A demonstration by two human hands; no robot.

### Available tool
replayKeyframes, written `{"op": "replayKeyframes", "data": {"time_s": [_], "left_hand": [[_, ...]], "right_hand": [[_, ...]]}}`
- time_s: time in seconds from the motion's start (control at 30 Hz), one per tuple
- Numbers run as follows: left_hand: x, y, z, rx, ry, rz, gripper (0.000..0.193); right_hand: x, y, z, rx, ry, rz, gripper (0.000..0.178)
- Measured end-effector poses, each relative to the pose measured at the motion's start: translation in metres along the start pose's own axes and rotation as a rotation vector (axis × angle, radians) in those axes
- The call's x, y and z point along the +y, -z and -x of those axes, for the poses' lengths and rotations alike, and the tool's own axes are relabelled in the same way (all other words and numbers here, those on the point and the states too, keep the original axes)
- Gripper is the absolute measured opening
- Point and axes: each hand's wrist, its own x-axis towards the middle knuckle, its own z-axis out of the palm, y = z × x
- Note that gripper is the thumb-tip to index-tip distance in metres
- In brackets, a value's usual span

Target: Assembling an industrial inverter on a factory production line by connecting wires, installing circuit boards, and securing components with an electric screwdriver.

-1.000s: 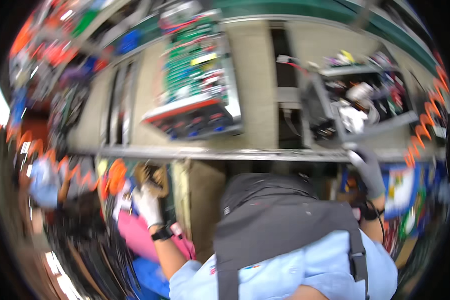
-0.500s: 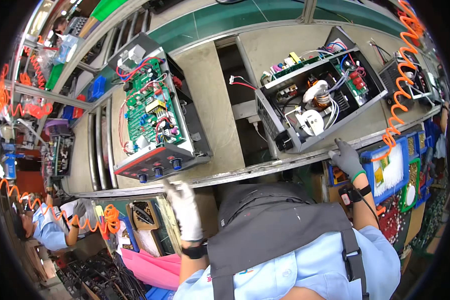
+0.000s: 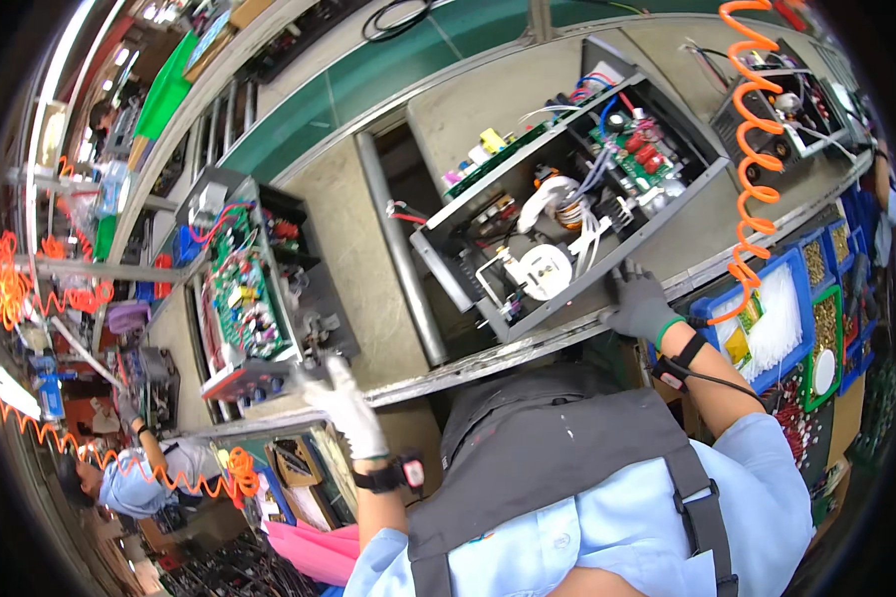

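Observation:
My left hand [image 3: 353, 413], in a white glove, is raised near the bench's front edge. Its fingers are stretched out and blurred, close to the near right corner of an open grey chassis [image 3: 321, 303]. A green circuit board [image 3: 241, 284] with many parts and wires fills that unit's left side. My right hand [image 3: 642, 304], in a grey glove, rests its spread fingers at the near side wall of a second open chassis [image 3: 567, 310]. Inside this one are a white round disc [image 3: 546, 273], a wire-wound coil [image 3: 567, 211] and red parts on a green board.
Steel rollers [image 3: 400, 239] cross a gap in the bench [image 3: 343, 214]. An orange coiled hose [image 3: 757, 169] hangs at right, before another chassis [image 3: 782, 109]. Blue bins [image 3: 801, 333] of small parts stand by my right arm. Another person [image 3: 134, 483] works at far left.
The left chassis has slid left along the bench, over rollers that showed before. The right chassis has shifted somewhat left, my right hand with it. The view has also turned.

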Motion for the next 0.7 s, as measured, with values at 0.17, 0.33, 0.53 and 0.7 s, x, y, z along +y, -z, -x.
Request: {"op": "replayKeyframes", "data": {"time_s": [0.17, 0.33, 0.53, 0.7], "left_hand": [[0.006, -0.106, 0.049, -0.763, -0.140, -0.205, 0.050], [0.040, -0.132, 0.036, -1.102, 0.189, 0.053, 0.032], [0.052, -0.182, -0.004, -1.129, -0.078, -0.053, 0.025], [0.040, -0.216, -0.026, -1.113, -0.084, -0.055, 0.036]], "right_hand": [[0.000, 0.003, 0.000, -0.003, 0.051, -0.013, 0.088], [0.001, -0.001, 0.002, 0.023, 0.098, 0.110, 0.091], [-0.004, -0.008, 0.002, 0.009, 0.131, 0.118, 0.092], [-0.003, -0.001, -0.001, -0.052, 0.132, 0.075, 0.091]]}}
